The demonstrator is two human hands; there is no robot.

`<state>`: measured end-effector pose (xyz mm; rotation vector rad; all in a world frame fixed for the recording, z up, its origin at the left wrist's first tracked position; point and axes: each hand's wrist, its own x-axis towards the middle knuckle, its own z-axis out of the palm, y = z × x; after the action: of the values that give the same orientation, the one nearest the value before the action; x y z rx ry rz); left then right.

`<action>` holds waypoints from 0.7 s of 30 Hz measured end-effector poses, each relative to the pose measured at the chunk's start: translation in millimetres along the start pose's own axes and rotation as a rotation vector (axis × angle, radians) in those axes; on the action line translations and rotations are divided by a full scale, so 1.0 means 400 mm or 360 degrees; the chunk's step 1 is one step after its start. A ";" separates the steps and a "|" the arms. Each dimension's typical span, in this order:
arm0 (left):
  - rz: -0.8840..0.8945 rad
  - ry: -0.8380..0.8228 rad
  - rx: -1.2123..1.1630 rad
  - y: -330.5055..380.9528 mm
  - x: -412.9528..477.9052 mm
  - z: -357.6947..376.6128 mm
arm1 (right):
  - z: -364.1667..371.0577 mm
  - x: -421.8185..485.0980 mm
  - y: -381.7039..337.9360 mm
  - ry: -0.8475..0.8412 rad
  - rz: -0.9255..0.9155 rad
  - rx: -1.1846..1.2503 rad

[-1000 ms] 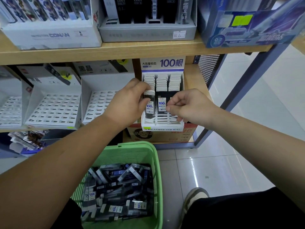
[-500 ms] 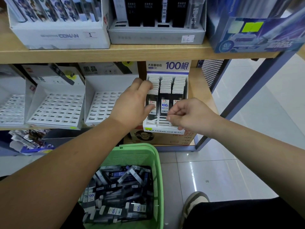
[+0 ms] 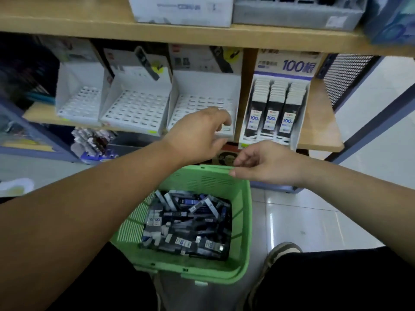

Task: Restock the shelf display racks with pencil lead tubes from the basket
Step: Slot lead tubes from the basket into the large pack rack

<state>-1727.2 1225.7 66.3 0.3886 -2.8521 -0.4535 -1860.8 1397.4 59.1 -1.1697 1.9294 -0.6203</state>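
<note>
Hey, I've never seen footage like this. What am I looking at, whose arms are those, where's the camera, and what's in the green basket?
There is no machine here. These are a person's two bare arms, filmed by a wide-angle camera worn on their head that looks forward and down, so the arms enter from the bottom of the picture. The green basket below the hands is full of pencil lead tubes. On the wooden shelf stands one filled rack marked 100, with three empty white racks to its left. The left hand reaches out, fingers relaxed, in front of the nearest empty rack. The right hand hangs loosely curled above the basket's rim. Neither hand seems to hold anything.
</note>
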 end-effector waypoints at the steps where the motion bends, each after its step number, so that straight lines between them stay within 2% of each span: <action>1: -0.0048 -0.0084 0.0021 -0.021 -0.045 -0.005 | 0.043 0.006 -0.011 -0.0082 -0.0018 -0.0072; 5: -0.0314 -0.0502 0.0100 -0.114 -0.215 0.027 | 0.224 0.053 -0.011 -0.0395 -0.0002 -0.0386; 7: -0.0479 -0.0637 0.0052 -0.155 -0.288 0.071 | 0.300 0.091 0.008 -0.0492 0.0054 -0.0400; 11: -0.0735 -0.0806 -0.0102 -0.227 -0.423 0.194 | 0.438 0.149 0.053 -0.0547 0.0261 -0.0316; 17: -0.0878 -0.1056 -0.0229 -0.320 -0.531 0.346 | 0.636 0.193 0.211 -0.0560 0.0693 -0.0039; 18: -0.0917 -0.1095 -0.0242 -0.333 -0.544 0.368 | 0.656 0.192 0.229 -0.0592 0.0753 -0.0057; 21: -0.1025 -0.1160 -0.0322 -0.359 -0.577 0.420 | 0.700 0.193 0.293 -0.0690 0.0681 -0.0423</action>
<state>-1522.5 1207.1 -178.3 1.3531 -3.2265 -1.1994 -1712.6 1379.1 -216.3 -0.9064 1.8283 0.1153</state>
